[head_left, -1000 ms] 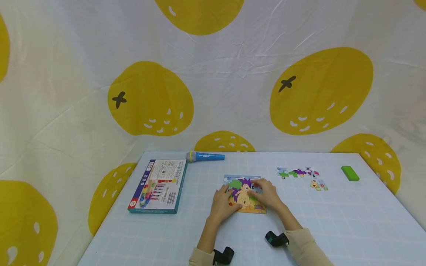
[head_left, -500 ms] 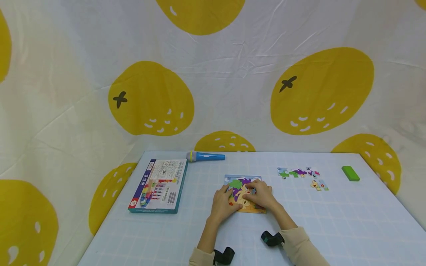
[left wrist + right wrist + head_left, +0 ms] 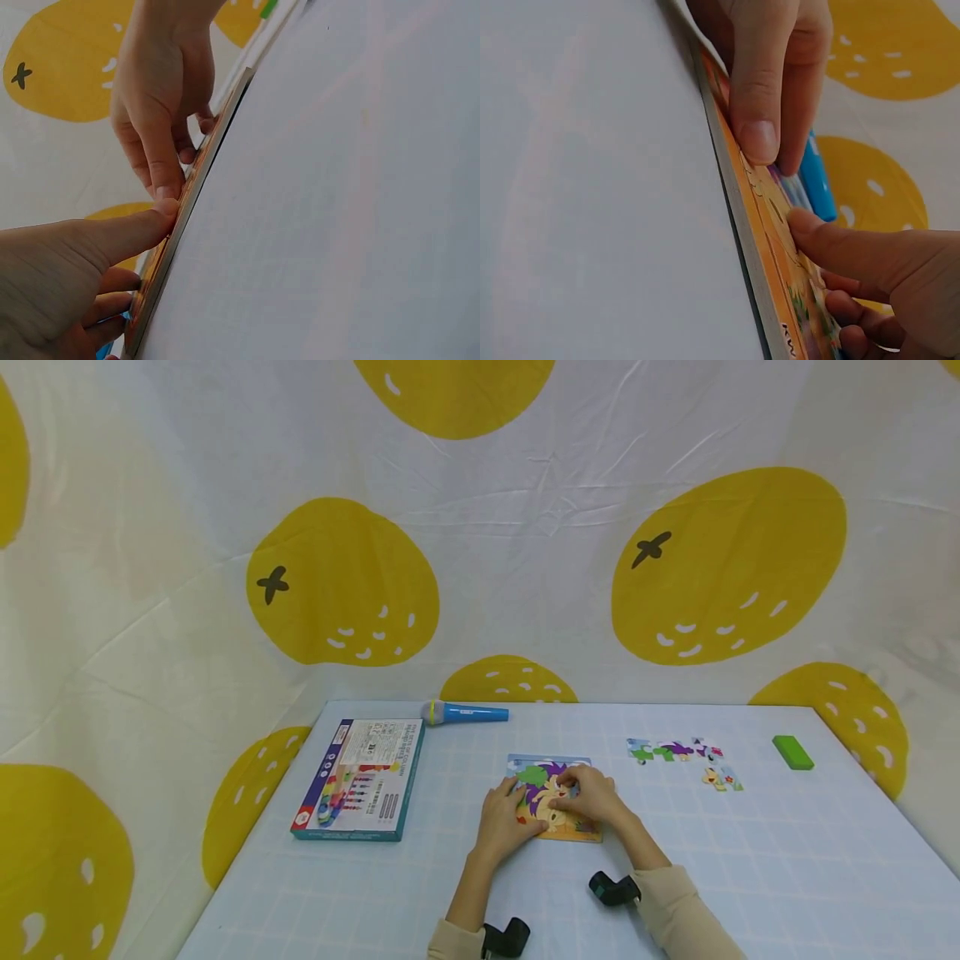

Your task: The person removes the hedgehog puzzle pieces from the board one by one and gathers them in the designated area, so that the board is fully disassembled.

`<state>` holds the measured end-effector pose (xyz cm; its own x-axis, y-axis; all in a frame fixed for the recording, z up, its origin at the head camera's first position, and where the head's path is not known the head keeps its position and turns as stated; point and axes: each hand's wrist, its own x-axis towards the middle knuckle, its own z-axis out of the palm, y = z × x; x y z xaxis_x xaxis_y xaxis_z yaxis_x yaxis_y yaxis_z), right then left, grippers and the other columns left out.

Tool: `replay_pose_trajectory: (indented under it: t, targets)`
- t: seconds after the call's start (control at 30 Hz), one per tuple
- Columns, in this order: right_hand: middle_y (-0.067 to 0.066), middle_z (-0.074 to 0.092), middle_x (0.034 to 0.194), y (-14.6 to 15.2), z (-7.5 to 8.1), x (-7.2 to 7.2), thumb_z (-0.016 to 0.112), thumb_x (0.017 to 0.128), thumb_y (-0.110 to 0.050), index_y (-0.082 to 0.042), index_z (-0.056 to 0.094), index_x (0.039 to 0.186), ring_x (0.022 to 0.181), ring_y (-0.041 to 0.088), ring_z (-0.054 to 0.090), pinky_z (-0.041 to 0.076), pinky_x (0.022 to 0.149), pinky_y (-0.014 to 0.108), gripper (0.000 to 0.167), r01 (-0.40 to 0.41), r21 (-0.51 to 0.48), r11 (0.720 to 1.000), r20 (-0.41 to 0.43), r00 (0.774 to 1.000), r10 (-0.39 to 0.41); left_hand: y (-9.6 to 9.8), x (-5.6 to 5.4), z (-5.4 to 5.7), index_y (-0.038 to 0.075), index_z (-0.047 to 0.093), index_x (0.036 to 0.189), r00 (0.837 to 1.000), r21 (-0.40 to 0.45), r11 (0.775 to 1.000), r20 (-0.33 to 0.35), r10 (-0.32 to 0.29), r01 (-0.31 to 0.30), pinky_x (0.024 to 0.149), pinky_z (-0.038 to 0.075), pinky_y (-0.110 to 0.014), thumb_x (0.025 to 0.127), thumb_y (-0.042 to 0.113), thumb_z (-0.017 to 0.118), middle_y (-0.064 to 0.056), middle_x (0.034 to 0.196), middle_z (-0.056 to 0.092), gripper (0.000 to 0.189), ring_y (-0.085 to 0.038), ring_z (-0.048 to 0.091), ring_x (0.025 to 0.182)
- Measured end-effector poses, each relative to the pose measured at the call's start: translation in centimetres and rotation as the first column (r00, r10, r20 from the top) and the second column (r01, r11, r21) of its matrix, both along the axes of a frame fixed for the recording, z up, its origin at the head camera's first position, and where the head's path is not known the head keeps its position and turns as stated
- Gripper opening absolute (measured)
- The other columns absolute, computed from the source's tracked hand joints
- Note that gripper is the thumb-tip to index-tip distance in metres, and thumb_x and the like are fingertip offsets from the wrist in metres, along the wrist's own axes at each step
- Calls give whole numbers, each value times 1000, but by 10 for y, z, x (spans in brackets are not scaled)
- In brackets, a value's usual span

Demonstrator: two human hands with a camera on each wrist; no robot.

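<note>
A picture puzzle board (image 3: 551,835), showing a purple-haired cartoon figure, lies flat before me. My left hand (image 3: 504,818) steadies its left side, with the thumb on the lower part and spread fingers along the left side. Over the board's right middle, my right hand (image 3: 596,797) has its thumb and index finger bent toward each other, seemingly pinching a puzzle piece; the piece itself is mostly hidden. In the right wrist view, the right thumb (image 3: 832,244) touches the picture surface close to the left thumb (image 3: 757,142).
Joined puzzle pieces (image 3: 675,749) lie right of the board, with a smaller pair (image 3: 722,778) below them. A green block (image 3: 792,752) sits farther right. On the left are a flat box (image 3: 358,781) and a blue toy microphone (image 3: 472,714) at the back edge.
My right hand has moved left from the board's right edge toward its middle, and its thumb and index finger have bent more. The left hand holds its place on the board.
</note>
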<state>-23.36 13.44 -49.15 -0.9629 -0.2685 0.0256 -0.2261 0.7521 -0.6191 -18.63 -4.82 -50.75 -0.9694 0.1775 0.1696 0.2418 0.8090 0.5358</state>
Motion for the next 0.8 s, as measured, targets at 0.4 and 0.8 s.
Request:
replay_pose_trajectory:
  t: [0.4,0.8]
  targets:
    - [-2,57,80,2,8,-10,82,71,-29,-9,63,89,75,14,50,37,73,41,33,-51,37,998,69,996,49,-1,0,0,-2,59,124,1000,25,1000,7,-9,9,108,28,-53,75,40,76,-17,138,47,67,-35,41,129]
    - [2,53,78,-1,13,-12,83,70,-23,-6,61,88,70,16,46,37,65,30,33,-29,8,1000,154,988,27,0,0,-2,-1,58,125,1000,23,1000,18,4,-4,107,29,-54,76,42,75,-17,138,47,67,-35,40,129]
